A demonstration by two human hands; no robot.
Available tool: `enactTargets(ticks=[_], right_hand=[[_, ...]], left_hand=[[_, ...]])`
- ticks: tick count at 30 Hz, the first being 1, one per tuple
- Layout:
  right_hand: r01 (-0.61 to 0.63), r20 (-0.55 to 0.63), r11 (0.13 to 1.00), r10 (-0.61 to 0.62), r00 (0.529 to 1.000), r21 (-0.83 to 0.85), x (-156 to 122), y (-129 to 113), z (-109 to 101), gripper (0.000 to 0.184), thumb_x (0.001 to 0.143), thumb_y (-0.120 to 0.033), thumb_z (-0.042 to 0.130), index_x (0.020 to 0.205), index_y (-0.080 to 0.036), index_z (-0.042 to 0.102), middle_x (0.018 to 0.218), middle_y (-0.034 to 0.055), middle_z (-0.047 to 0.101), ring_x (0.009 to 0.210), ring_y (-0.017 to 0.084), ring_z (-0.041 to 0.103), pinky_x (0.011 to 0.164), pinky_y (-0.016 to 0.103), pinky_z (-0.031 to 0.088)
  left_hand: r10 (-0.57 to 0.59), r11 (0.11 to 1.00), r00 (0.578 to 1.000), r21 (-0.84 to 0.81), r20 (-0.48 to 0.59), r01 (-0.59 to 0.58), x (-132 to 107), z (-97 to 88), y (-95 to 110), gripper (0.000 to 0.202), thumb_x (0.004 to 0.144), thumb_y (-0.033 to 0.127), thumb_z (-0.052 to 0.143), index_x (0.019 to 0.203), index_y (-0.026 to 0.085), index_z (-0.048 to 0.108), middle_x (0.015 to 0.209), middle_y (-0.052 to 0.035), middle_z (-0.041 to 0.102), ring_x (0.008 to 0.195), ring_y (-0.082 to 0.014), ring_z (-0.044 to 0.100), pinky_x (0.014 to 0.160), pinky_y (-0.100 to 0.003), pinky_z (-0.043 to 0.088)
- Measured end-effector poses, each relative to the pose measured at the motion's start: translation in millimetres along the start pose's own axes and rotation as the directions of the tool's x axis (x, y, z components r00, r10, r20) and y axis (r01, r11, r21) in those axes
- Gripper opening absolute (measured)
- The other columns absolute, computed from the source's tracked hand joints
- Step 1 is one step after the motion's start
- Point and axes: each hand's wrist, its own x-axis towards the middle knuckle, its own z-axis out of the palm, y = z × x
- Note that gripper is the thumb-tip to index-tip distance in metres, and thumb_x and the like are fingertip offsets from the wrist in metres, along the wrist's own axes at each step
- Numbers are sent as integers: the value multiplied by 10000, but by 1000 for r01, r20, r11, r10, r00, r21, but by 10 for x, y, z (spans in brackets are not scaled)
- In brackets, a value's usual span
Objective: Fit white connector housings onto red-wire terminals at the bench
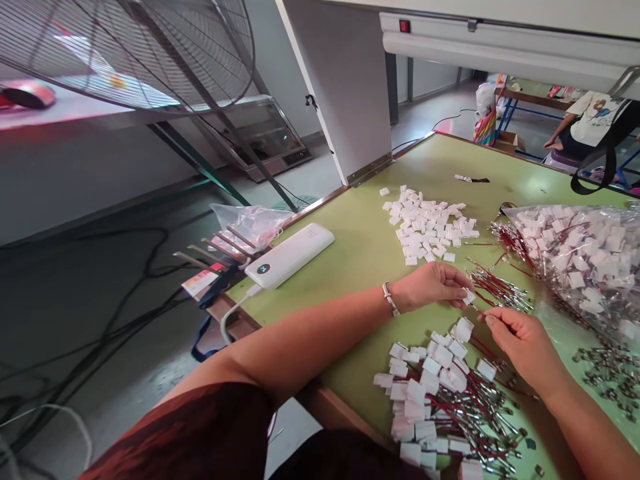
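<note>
Left grip: your thumb and fingers close in a narrow pinch on one white housing, a small, hard, blocky piece that looks like plastic.
Right grip: you pinch one thin red wire between thumb and fingertips, just below the housing; whether its end sits inside, you cannot tell from here.
Held pair: one housing and one wire, at the fingertips of your two grips, which are near each other above the worktop.
Loose housings: a flat scatter of white, square-edged blocks beyond your left grip, dozens and too overlapped to count; one sits apart at the far left edge.
Loose wires: a bundle of slim red strands with shiny metal ends, just beyond your right grip, too tangled to count.
Wired pieces: a heap of white blocks with red wires and metallic ends, nearest your body, many overlapping.
Clear bag: one crinkled, glossy sack filled with white pieces, to the right.
Metal parts: a dull grey spread beside your right forearm, uncounted.
Power bank: one smooth white slab with rounded corners, left of your hands.
</note>
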Motion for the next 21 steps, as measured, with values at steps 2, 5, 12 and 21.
enactTargets(ticks=[2, 5, 12, 21], right_hand=[[13, 52, 1000, -12, 999, -21, 14, 2, -3, 328, 853, -445, 464, 686, -196, 595, 581, -16, 509, 550, 126, 424, 513, 242, 356], [58, 62, 995, -53, 997, -76, 30, 38, 28, 353, 867, -440, 439, 633, -201, 550, 531, -34, 422, 527, 119, 371, 489, 239, 319], [175, 52, 964, -168, 984, -202, 55, 209, 113, 309, 894, -363, 421, 707, -196, 603, 575, 0, 582, 538, 136, 480, 527, 254, 368], [359, 75, 896, -352, 933, -260, 16, 99, 75, 270, 913, -290, 479, 730, -206, 659, 683, 4, 631, 635, 134, 578, 613, 249, 433]], left_hand=[[26, 996, 999, 81, 19, -28, -2, 47, -10, 141, 760, 168, 730, 875, 118, 666, 656, 1, 682, 596, -88, 655, 633, -238, 522], [33, 991, 999, 127, 42, -38, 13, 110, -62, 128, 780, 175, 699, 867, 117, 625, 606, 8, 656, 564, -99, 646, 604, -253, 524], [8, 964, 998, 264, 70, -27, 45, 145, -193, 90, 831, 194, 628, 861, 123, 581, 588, 22, 612, 511, -88, 590, 566, -258, 509], [549, 74, 836, 994, 27, -80, 184, -277, 35, 298, 923, 263, 541, 1191, 163, 622, 1352, -147, 513, 1274, -285, 416, 1064, -487, 354]])
